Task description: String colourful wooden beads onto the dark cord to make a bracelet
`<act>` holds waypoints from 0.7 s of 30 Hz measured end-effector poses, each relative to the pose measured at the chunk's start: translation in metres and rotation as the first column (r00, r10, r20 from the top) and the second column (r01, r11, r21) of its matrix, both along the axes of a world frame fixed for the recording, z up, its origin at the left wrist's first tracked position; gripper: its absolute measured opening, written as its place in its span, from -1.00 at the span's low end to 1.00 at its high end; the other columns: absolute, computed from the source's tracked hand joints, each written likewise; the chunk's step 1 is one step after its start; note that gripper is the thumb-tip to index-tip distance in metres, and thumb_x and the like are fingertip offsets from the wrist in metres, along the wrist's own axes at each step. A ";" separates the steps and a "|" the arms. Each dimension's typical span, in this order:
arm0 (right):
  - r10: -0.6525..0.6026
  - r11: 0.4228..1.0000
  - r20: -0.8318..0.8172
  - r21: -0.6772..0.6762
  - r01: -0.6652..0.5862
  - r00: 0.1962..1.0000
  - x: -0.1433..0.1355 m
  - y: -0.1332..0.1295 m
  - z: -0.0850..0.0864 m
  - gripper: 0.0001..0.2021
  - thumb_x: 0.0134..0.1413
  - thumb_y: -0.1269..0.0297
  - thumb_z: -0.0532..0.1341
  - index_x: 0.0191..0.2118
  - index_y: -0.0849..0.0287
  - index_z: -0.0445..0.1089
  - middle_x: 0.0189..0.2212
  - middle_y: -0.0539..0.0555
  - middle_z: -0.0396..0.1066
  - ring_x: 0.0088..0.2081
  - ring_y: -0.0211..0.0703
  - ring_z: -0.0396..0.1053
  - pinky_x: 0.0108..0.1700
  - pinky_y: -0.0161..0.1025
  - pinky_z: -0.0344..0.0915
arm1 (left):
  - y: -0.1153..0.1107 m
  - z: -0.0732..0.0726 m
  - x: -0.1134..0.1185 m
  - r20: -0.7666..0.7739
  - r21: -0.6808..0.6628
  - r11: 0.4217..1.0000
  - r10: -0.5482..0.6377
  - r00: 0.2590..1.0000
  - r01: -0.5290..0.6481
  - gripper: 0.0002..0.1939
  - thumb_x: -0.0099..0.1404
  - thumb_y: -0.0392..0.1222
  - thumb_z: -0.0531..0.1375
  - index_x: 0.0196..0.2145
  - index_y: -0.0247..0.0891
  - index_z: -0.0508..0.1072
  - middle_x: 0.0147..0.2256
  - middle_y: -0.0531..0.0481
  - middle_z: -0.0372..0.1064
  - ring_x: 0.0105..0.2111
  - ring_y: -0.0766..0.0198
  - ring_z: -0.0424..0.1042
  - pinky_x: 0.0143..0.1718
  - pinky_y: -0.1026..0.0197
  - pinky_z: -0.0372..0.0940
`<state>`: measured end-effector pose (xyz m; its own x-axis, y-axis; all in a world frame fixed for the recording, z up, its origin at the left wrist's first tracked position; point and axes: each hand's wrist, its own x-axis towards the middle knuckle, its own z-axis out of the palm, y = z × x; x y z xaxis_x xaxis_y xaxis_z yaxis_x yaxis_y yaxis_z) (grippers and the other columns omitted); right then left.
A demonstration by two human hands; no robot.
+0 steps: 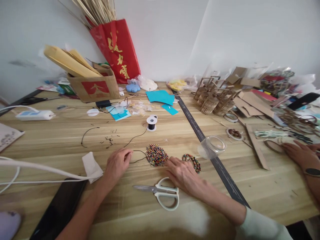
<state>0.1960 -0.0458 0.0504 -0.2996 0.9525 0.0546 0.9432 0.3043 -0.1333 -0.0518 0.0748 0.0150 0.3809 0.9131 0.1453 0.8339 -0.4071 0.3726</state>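
Left hand (117,166) holds black cord (139,151) — pinched, it seems; right hand (181,172) (fingers down) meets the bead pile (156,155).

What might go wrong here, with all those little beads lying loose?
The loose beads sit in an open pile right by the right hand, so a careless nudge might scatter them. The black cord runs from the spool across the table and could snag. The scissors lie close to the right forearm, which might knock them.

Gold Chinese characters (120,60), the middle reading "力", are running down a red bag (128,40) at the worktop's (115,216) back edge.
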 end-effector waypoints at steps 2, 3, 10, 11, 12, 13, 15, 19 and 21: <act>0.072 0.996 0.009 -0.047 -0.071 0.997 -0.017 0.015 0.003 -0.92 0.29 0.35 0.10 -0.25 0.16 0.31 -0.25 0.09 0.41 -0.24 -0.14 0.43 -0.37 -0.32 0.16 | 0.001 0.003 -0.002 -0.032 -0.040 0.999 0.025 0.999 -0.026 -0.71 0.30 -0.20 0.05 -0.24 -0.23 0.57 -0.23 -0.12 0.57 -0.22 0.07 0.51 -0.16 0.14 0.34; 0.100 0.993 0.017 -0.063 -0.099 0.995 -0.024 0.022 0.004 -0.92 0.30 0.33 0.10 -0.22 0.17 0.31 -0.22 0.10 0.41 -0.21 -0.12 0.42 -0.35 -0.31 0.20 | 0.001 0.004 -0.003 -0.052 -0.055 0.998 0.035 0.998 -0.038 -0.72 0.30 -0.22 0.05 -0.23 -0.22 0.57 -0.21 -0.11 0.56 -0.20 0.07 0.52 -0.16 0.14 0.34; 0.119 0.988 0.121 -0.117 -0.105 0.985 -0.049 0.054 -0.011 -0.81 0.19 0.41 0.12 -0.07 0.27 0.32 -0.11 0.26 0.40 -0.16 0.04 0.42 -0.23 -0.13 0.36 | 0.002 0.007 -0.017 -0.203 -0.026 0.999 -0.028 0.979 0.023 -0.75 0.30 -0.30 0.05 -0.31 -0.22 0.54 -0.27 -0.13 0.55 -0.23 0.07 0.51 -0.20 0.14 0.32; 0.105 0.988 0.124 -0.122 -0.090 0.987 -0.050 0.056 -0.014 -0.79 0.18 0.43 0.11 -0.07 0.28 0.32 -0.11 0.26 0.40 -0.16 0.05 0.42 -0.22 -0.12 0.37 | 0.002 0.007 -0.018 -0.221 -0.015 0.999 -0.036 0.975 0.034 -0.76 0.31 -0.29 0.05 -0.34 -0.22 0.53 -0.30 -0.13 0.54 -0.25 0.07 0.51 -0.23 0.14 0.31; 0.101 0.988 0.126 -0.132 -0.084 0.987 -0.051 0.056 -0.016 -0.79 0.16 0.44 0.11 -0.07 0.28 0.33 -0.12 0.27 0.41 -0.16 0.05 0.42 -0.21 -0.12 0.37 | 0.002 0.006 -0.019 -0.234 -0.006 0.999 -0.039 0.971 0.039 -0.77 0.31 -0.29 0.05 -0.36 -0.23 0.52 -0.33 -0.13 0.54 -0.27 0.07 0.50 -0.25 0.15 0.30; 0.094 0.987 0.126 -0.140 -0.076 0.988 -0.051 0.057 -0.017 -0.78 0.15 0.45 0.10 -0.08 0.29 0.33 -0.13 0.27 0.41 -0.17 0.05 0.42 -0.21 -0.13 0.38 | 0.002 0.005 -0.020 -0.243 -0.002 0.999 -0.039 0.969 0.039 -0.77 0.30 -0.29 0.06 -0.38 -0.23 0.51 -0.35 -0.12 0.53 -0.30 0.08 0.50 -0.28 0.15 0.29; 0.085 0.986 0.124 -0.156 -0.065 0.989 -0.052 0.058 -0.019 -0.78 0.14 0.46 0.10 -0.09 0.29 0.34 -0.14 0.27 0.42 -0.18 0.03 0.43 -0.21 -0.14 0.38 | 0.002 0.003 -0.020 -0.251 -0.001 0.999 -0.031 0.967 0.032 -0.80 0.27 -0.31 0.07 -0.42 -0.22 0.48 -0.40 -0.10 0.51 -0.33 0.09 0.50 -0.30 0.17 0.27; 0.061 0.986 0.122 -0.164 -0.041 0.991 -0.054 0.059 -0.018 -0.78 0.14 0.49 0.08 -0.09 0.29 0.33 -0.14 0.28 0.43 -0.21 0.02 0.45 -0.23 -0.13 0.38 | 0.002 0.001 -0.019 -0.276 0.000 1.000 -0.018 0.961 0.019 -0.82 0.24 -0.34 0.09 -0.46 -0.24 0.44 -0.42 -0.11 0.50 -0.32 0.08 0.49 -0.30 0.16 0.27; 0.054 0.986 0.127 -0.163 -0.032 0.990 -0.054 0.060 -0.019 -0.78 0.16 0.50 0.07 -0.09 0.29 0.34 -0.14 0.28 0.43 -0.22 0.02 0.45 -0.24 -0.15 0.37 | 0.002 0.001 -0.018 -0.298 -0.001 1.000 -0.021 0.954 0.021 -0.82 0.24 -0.35 0.08 -0.46 -0.24 0.43 -0.41 -0.13 0.49 -0.31 0.06 0.49 -0.30 0.15 0.27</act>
